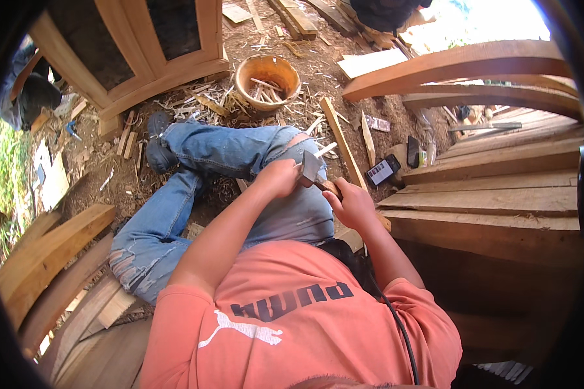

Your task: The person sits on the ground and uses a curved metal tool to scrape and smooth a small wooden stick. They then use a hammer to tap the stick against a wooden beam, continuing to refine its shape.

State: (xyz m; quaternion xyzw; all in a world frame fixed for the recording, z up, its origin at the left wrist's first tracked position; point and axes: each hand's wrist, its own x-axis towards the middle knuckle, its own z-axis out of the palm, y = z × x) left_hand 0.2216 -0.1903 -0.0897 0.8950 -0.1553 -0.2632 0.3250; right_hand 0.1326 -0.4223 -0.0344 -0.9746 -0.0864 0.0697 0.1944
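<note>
"In the head view, where is the dark block-headed, wooden-handled hammer (310,170)?"

"Between both hands, handle slanting lower right into the wrapped fingers of the right hand (353,205), head just beside the left hand (280,178), whose finger state can't be told."

The bucket (265,67), seemingly holding scraps (266,91), stands beyond the hammer (310,170), right of the panel (135,45).

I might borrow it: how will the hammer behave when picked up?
The hammer will probably feel head-heavy, since its dark, blocky head looks metal. It should stay stiff: the handle looks wooden. Its squarish head should discourage rolling.
</note>
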